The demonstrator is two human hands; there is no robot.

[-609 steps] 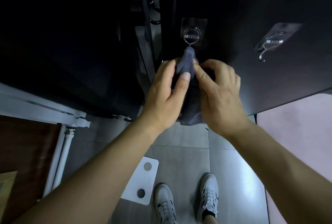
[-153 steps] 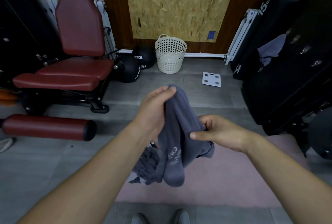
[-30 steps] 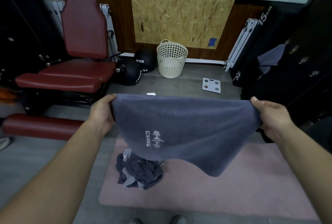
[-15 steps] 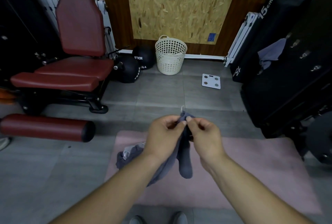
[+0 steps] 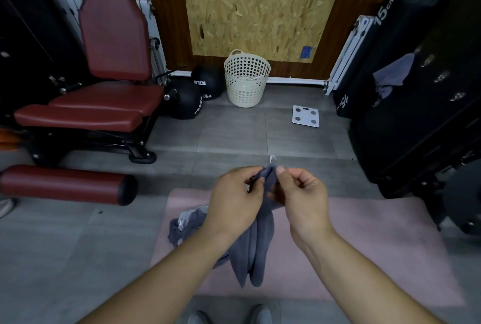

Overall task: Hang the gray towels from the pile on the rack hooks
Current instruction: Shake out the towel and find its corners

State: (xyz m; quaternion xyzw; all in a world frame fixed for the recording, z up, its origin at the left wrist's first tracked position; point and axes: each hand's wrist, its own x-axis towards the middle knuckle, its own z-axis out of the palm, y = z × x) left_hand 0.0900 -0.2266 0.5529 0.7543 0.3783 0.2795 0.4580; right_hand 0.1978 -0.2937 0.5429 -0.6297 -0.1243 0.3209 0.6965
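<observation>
A gray towel [image 5: 256,251] hangs folded lengthwise in front of me. My left hand [image 5: 235,201] and my right hand [image 5: 299,200] both pinch its top edge, close together, with a small white loop sticking up between them. The pile of gray towels [image 5: 186,224] lies on the pink mat [image 5: 364,251], partly hidden by my left forearm. On the dark cabinet [image 5: 416,120] at the right, one gray towel [image 5: 393,76] hangs, and several metal hooks [image 5: 442,76] beside it stand bare.
A red weight bench [image 5: 104,84] and a red roller pad [image 5: 65,184] fill the left. Two black medicine balls [image 5: 187,100], a cream laundry basket [image 5: 246,79] and a white scale [image 5: 305,115] sit on the gray floor tiles near the far wall.
A second ago my hands held the towel spread wide. They have come together, folding it lengthwise, and now pinch its top edge near the loop.
</observation>
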